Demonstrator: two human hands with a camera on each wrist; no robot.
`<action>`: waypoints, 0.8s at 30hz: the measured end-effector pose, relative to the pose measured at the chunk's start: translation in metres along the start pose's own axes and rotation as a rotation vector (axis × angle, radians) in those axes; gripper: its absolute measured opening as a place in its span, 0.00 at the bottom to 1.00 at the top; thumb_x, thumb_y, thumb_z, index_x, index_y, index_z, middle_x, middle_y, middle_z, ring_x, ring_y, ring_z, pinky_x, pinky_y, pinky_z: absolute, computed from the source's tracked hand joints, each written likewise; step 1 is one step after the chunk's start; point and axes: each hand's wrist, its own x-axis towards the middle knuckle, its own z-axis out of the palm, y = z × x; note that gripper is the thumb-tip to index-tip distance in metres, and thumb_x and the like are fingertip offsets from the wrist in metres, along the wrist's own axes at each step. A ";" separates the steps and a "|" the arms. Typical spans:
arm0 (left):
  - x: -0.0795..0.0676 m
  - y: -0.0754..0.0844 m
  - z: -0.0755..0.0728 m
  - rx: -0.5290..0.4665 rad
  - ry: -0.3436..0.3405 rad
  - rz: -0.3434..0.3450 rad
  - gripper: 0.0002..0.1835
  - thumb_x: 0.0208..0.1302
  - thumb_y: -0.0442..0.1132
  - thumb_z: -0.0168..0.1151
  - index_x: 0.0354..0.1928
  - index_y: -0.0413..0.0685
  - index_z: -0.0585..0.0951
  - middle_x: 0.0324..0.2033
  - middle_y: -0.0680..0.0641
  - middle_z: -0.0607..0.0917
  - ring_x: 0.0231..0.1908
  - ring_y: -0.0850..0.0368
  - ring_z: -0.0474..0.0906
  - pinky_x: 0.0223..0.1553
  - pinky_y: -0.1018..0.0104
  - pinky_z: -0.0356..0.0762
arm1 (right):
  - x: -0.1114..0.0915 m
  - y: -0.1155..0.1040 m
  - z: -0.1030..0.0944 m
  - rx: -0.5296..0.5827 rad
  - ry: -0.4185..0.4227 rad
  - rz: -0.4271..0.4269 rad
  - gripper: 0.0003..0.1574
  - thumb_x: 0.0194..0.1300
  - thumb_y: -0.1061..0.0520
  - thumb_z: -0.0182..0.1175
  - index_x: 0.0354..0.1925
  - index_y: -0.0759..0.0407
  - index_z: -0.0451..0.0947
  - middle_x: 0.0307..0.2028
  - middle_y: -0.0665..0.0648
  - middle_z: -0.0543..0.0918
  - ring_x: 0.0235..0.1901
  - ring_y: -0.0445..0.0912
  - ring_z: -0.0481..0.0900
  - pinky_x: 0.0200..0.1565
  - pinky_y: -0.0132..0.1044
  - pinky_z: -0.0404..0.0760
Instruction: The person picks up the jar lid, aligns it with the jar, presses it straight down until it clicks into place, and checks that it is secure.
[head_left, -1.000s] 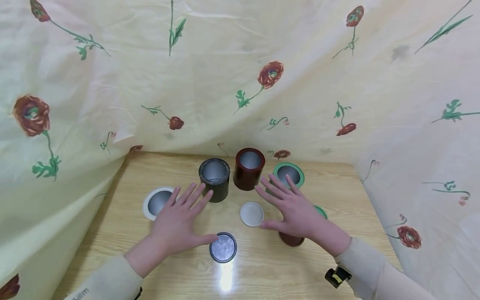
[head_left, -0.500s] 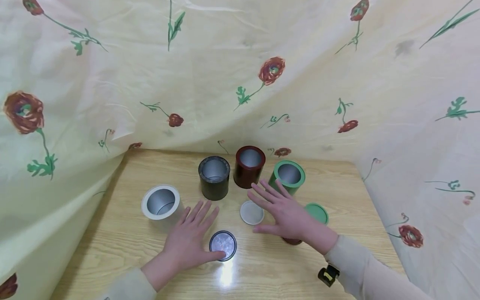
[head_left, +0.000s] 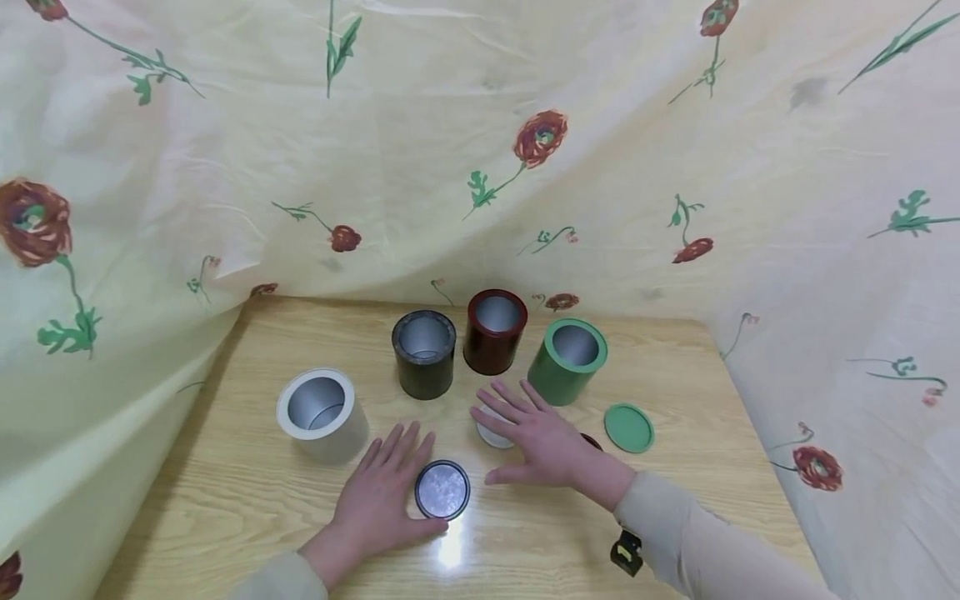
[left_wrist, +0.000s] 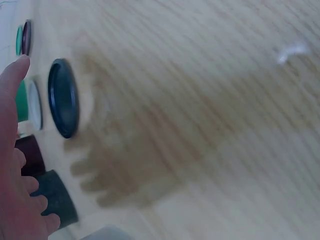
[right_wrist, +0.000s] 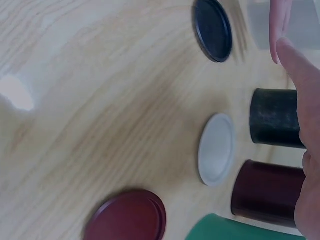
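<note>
My left hand (head_left: 382,500) hovers palm down with spread fingers, its shadow on the wood in the left wrist view. Its thumb overlaps the near edge of the black lid (head_left: 442,490) in the head view. To its upper left stands an uncovered white canister (head_left: 333,437). My right hand (head_left: 543,450), fingers also spread, is over the white lid (right_wrist: 217,150) and holds nothing. Beneath its wrist the dark red lid (right_wrist: 125,217) is mostly hidden from the head view. Beyond the fingers stands a green canister (head_left: 558,379), its top uncovered.
Uncovered black (head_left: 425,375) and dark red (head_left: 491,354) canisters stand at the back of the wooden table (head_left: 675,517). A green lid (head_left: 629,428) lies at the right. Flowered cloth (head_left: 420,167) hangs behind and along both sides.
Both hands have drawn back toward the person, the left one also rightward and the right one leftward. The white and green canisters and the green lid are now uncovered to view.
</note>
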 end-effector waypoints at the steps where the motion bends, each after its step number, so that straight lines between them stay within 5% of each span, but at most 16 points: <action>1: 0.000 -0.001 0.002 0.001 -0.005 -0.006 0.63 0.50 0.79 0.71 0.82 0.49 0.67 0.81 0.40 0.65 0.80 0.38 0.60 0.77 0.38 0.63 | 0.001 -0.001 0.002 0.003 -0.010 -0.001 0.61 0.63 0.23 0.68 0.81 0.53 0.67 0.81 0.61 0.64 0.82 0.60 0.56 0.78 0.70 0.54; 24: -0.002 -0.014 0.030 -0.034 -0.064 -0.055 0.63 0.50 0.79 0.72 0.82 0.49 0.67 0.82 0.40 0.64 0.81 0.38 0.57 0.78 0.40 0.61 | 0.008 -0.013 0.055 0.013 -0.184 0.015 0.61 0.64 0.22 0.67 0.82 0.51 0.65 0.82 0.56 0.62 0.83 0.57 0.53 0.82 0.60 0.50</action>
